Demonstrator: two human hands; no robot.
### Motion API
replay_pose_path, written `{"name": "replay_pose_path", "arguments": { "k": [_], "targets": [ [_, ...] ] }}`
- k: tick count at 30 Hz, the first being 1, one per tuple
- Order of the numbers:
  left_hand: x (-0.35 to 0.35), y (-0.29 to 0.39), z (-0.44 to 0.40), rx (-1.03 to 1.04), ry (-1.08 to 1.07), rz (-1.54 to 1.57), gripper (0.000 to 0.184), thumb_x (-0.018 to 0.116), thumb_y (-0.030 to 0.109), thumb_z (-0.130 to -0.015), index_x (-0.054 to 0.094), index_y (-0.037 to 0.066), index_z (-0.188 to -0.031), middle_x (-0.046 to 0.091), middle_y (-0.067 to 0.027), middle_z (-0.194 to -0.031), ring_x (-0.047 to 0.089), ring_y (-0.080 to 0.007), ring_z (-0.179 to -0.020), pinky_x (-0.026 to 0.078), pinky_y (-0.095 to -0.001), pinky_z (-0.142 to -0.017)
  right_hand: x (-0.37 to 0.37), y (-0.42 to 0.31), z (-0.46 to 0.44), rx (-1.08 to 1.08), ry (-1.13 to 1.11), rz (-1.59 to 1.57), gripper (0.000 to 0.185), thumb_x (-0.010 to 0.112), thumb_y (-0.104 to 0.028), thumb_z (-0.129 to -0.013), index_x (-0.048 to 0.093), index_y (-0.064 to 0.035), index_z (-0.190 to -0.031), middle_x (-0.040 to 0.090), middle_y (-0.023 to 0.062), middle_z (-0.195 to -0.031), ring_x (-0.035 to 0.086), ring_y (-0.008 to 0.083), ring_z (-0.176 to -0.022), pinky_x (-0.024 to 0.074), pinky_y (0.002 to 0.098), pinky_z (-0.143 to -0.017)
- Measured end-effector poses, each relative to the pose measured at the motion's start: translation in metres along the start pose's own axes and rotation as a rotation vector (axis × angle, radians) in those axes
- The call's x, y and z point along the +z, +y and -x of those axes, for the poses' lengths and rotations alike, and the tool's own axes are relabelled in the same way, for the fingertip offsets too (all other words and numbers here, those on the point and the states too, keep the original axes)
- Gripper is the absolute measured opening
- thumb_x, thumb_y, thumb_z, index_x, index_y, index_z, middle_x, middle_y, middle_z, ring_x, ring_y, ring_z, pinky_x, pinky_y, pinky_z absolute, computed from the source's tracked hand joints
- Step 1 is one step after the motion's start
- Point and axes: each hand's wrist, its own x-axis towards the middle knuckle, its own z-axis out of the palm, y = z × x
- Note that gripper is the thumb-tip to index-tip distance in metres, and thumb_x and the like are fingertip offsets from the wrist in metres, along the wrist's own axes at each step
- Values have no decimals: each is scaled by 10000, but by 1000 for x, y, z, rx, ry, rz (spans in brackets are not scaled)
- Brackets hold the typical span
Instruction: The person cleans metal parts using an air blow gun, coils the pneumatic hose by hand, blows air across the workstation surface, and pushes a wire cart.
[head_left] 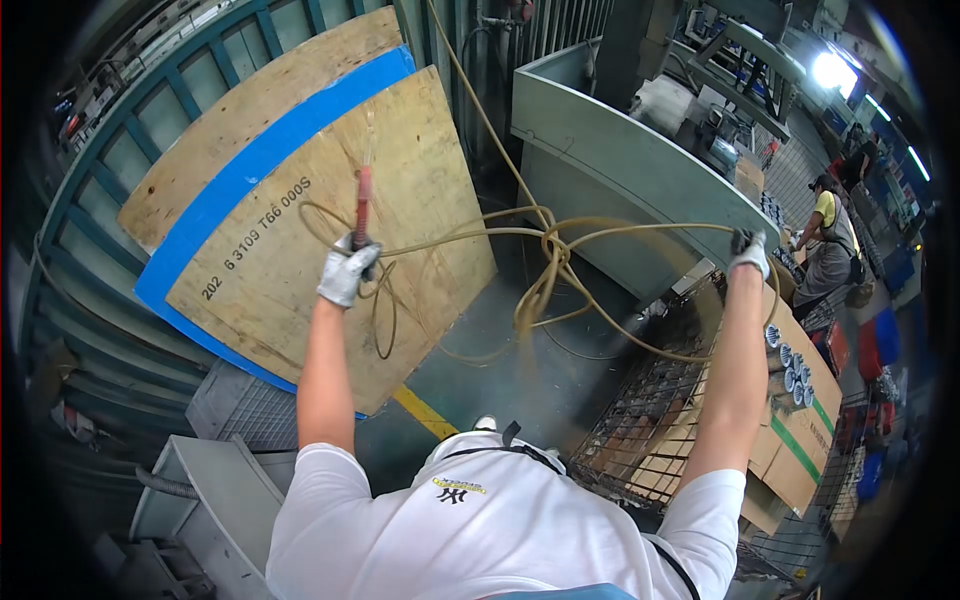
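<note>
My left hand [348, 270], in a grey-white glove, is closed around the lower end of a slim red tool [363, 205] that points up; its exact kind is unclear. Loops of a yellowish hose [500, 231] run close by this hand. Out to the right, my gloved right hand [749, 250] grips another stretch of that hose. Between both hands the hose hangs in a tangled knot [556, 250], with loose loops dangling below, some blurred by motion. One length rises from the knot toward the top of the view.
A plywood board [330, 240] with a blue stripe leans at the left against green railings. Ahead stands a grey-green metal bin [640, 160]. At right, a wire cage [640, 420] holds cardboard and metal parts [790, 370]. Another person [830, 240] is farther right.
</note>
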Motion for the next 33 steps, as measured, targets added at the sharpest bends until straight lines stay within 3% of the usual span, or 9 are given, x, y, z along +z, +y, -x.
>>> {"name": "replay_pose_path", "arguments": {
  "k": [3, 4, 17, 21, 22, 23, 26, 29, 33],
  "targets": [
    [-48, -14, -2, -41, 134, 53, 126, 655, 137, -851, 558, 97, -920, 520, 27, -658, 476, -68, -491, 374, -217, -443, -49, -24, -48, 11, 37, -26, 347, 506, -404, -958, 613, -81, -891, 649, 47, -730, 592, 160, -541, 558, 265, -556],
    [-66, -21, -6, -51, 192, 67, 124, 654, 142, -854, 559, 99, -922, 519, 28, -661, 474, -69, -490, 371, -218, -439, -63, -31, -63, 10, 91, -46, 323, 480, -368, -983, 626, -81, -962, 672, 63, -853, 631, 185, -699, 560, 279, -659],
    [-243, 9, 32, -65, 817, 159, 161, 690, 213, -845, 547, 144, -825, 522, 13, -600, 474, -83, -444, 362, -222, -382, -176, -143, -127, -159, 99, -325, 298, 467, -318, -992, 624, -67, -1033, 667, 68, -979, 617, 204, -858, 541, 290, -775],
    [-215, 67, 56, 32, 682, 248, 158, 693, 229, -854, 568, 136, -885, 530, 11, -639, 523, -94, -544, 383, -228, -457, -185, -130, -129, -144, -11, -352, 294, 464, -302, -995, 624, -63, -1055, 665, 69, -1018, 612, 210, -907, 535, 294, -810],
    [-216, 75, 55, 78, 610, 243, 155, 682, 237, -866, 580, 126, -902, 541, 10, -664, 531, -102, -566, 387, -231, -486, -174, -122, -124, -158, 48, -196, 229, 540, -264, -952, 600, -45, -923, 634, 66, -892, 612, 201, -798, 581, 291, -729],
    [-216, 82, 52, 104, 641, 259, 177, 673, 252, -875, 587, 98, -898, 563, 2, -677, 531, -108, -549, 389, -233, -479, -166, -115, -145, -128, 13, -236, 276, 482, -234, -978, 592, -29, -1128, 632, 34, -1143, 565, 202, -1010, 486, 284, -903],
    [-187, 119, 55, 144, 636, 278, 196, 665, 254, -882, 592, 72, -891, 582, -4, -685, 531, -106, -532, 401, -242, -476, -109, -71, -93, 14, -158, -249, 343, 494, -337, -975, 615, -18, -946, 669, 106, -921, 638, 239, -765, 581, 319, -714],
    [-164, 134, 50, 142, 521, 359, 188, 658, 243, -886, 599, 66, -910, 602, -18, -698, 536, -101, -522, 415, -248, -467, -59, -42, -30, 136, -358, -123, 469, 462, -454, -966, 620, -13, -984, 578, 26, -701, 530, 155, -572, 439, 257, -486],
    [-108, 150, 44, 100, 433, 379, 171, 659, 227, -884, 611, 76, -948, 637, -39, -754, 531, -102, -493, 416, -247, -446, 5, -41, 108, 290, -705, 47, 477, 505, -449, -949, 619, -2, -1070, 456, -25, -572, 431, 98, -475, 376, 242, -449]
  ]
}}
